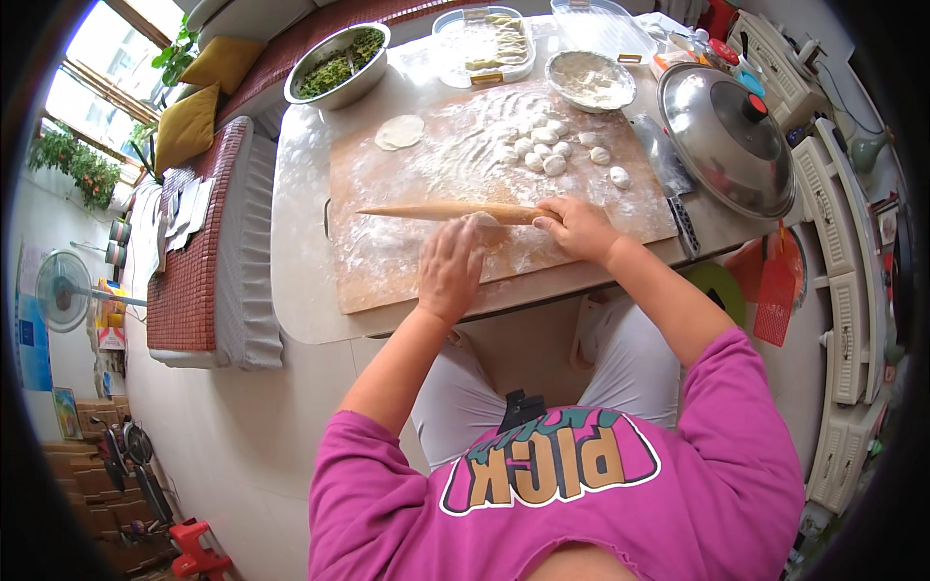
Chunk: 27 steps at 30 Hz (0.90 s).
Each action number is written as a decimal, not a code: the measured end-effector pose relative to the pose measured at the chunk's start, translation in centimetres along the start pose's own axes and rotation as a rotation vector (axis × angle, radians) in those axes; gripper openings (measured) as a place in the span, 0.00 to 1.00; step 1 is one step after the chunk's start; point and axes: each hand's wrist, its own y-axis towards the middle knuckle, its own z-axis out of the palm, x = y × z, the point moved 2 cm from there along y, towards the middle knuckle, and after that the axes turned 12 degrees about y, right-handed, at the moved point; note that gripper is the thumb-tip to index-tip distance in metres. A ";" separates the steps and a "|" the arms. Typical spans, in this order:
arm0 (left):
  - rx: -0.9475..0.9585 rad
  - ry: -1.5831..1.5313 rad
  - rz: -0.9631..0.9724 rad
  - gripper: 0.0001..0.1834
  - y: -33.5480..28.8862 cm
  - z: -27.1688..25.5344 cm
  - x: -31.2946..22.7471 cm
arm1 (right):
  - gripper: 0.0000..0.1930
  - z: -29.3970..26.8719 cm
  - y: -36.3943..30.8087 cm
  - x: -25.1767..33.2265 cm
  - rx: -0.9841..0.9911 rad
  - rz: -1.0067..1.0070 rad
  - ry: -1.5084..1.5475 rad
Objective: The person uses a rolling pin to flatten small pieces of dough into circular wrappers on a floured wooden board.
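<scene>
A: Packages, signs?
B: Blue poster (32,341) on the left wall, behind a standing fan (60,288). Colourful boxes (109,315) under the fan. Small jars with red and blue caps (728,60) at the table's far right corner. Print too small to make out.

A: Surface, room?
B: Pale table (300,242), rounded corners. Big wooden board (387,184) on it, dusted with flour. Bench with a red-brown woven mat (189,271) along the left side, yellow cushions (189,126) at the far end. Window with green plants (77,160) upper left. White cabinet (843,290) on the right. Bicycle (126,455) lower left.

A: Containers?
B: Steel bowl (337,64) far left, chopped greens inside. Clear tray (482,44) next to it, folded dumplings in a row. Second clear tray (601,27) further right, contents hard to tell. Shallow dish (589,79) of flour by the board's far edge. Steel pot lid (727,136) with a red knob, right of the board.

A: Hands?
B: Left hand (449,268) flat, fingers together, pressed on a dough piece (484,220) near the board's middle. Right hand (578,228) palm down over the right end of the rolling pin (450,210), fingers curled on it. Pin lying crosswise over the dough.

A: Rest of the dough?
B: One rolled round wrapper (399,132) far left on the board. Cluster of small dough lumps (557,155) far right.
</scene>
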 end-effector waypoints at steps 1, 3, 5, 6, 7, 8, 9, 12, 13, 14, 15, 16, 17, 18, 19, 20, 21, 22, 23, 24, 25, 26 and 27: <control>-0.054 0.034 -0.010 0.25 0.9 -0.2 0.1 | 0.14 0.1 -0.2 0.1 0.008 0.005 -0.007; -0.124 0.086 0.020 0.16 2.2 -0.4 0.3 | 0.13 0.4 -0.3 0.1 0.020 0.002 0.031; -0.146 0.071 0.016 0.13 2.6 -0.5 0.4 | 0.13 0.6 -0.3 0.2 0.017 0.007 0.059; -0.157 0.064 0.016 0.11 2.8 -0.5 0.4 | 0.13 0.7 -0.3 0.2 0.009 0.013 0.068; -0.133 0.050 0.020 0.10 2.9 -0.4 0.4 | 0.13 0.8 -0.3 0.2 0.001 0.020 0.076; -0.107 0.038 0.023 0.08 3.0 -0.2 0.5 | 0.13 0.9 -0.4 0.3 0.001 0.036 0.071; -0.082 0.027 0.025 0.07 3.0 -0.2 0.5 | 0.13 0.9 -0.4 0.4 0.002 0.052 0.065; -0.090 0.018 0.035 0.06 3.2 -0.2 0.1 | 0.14 0.9 -0.7 1.0 -0.006 0.071 0.069; -0.096 0.018 0.029 0.07 3.2 -0.2 0.2 | 0.14 0.9 -0.7 1.1 -0.010 0.072 0.074; -0.100 0.017 0.024 0.07 3.2 -0.1 0.3 | 0.14 0.9 -0.7 1.1 -0.011 0.076 0.078; -0.104 0.015 0.019 0.07 3.2 0.0 0.4 | 0.14 1.0 -0.7 1.1 -0.012 0.080 0.082; -0.118 0.006 0.022 0.08 3.2 0.0 0.5 | 0.14 1.1 -0.7 1.1 -0.013 0.084 0.085; -0.130 -0.006 0.024 0.09 3.0 0.0 0.6 | 0.14 1.2 -0.8 1.1 -0.032 0.075 0.071; -0.142 -0.018 0.025 0.10 2.9 0.1 0.7 | 0.14 1.4 -0.9 1.2 -0.050 0.066 0.057; -0.131 -0.131 -0.125 0.13 2.5 0.3 1.0 | 0.14 1.5 -1.0 1.3 -0.069 0.057 0.043; -0.122 -0.243 -0.274 0.15 1.9 0.5 1.2 | 0.14 1.5 -1.1 1.4 -0.103 0.023 0.040; -0.113 -0.354 -0.424 0.18 1.5 0.9 1.5 | 0.13 1.5 -1.2 1.6 -0.136 -0.011 0.038; -0.125 -0.482 -0.537 0.19 1.3 1.5 1.8 | 0.13 1.5 -1.2 1.7 -0.170 -0.044 0.035; -0.137 -0.607 -0.650 0.21 1.1 1.9 2.0 | 0.13 1.3 -1.2 1.8 -0.178 -0.062 0.037; -0.149 -0.734 -0.763 0.23 1.0 2.2 2.2 | 0.13 1.1 -1.0 1.8 -0.185 -0.080 0.038; -0.157 -0.793 -0.733 0.24 1.0 2.4 2.1 | 0.13 1.0 -1.0 1.8 -0.193 -0.097 0.039; -0.106 -0.900 -0.712 0.24 1.4 2.2 2.0 | 0.12 0.9 -0.9 2.0 -0.211 -0.107 0.053; -0.054 -1.006 -0.689 0.23 1.9 1.9 1.9 | 0.12 0.8 -0.9 2.1 -0.230 -0.117 0.066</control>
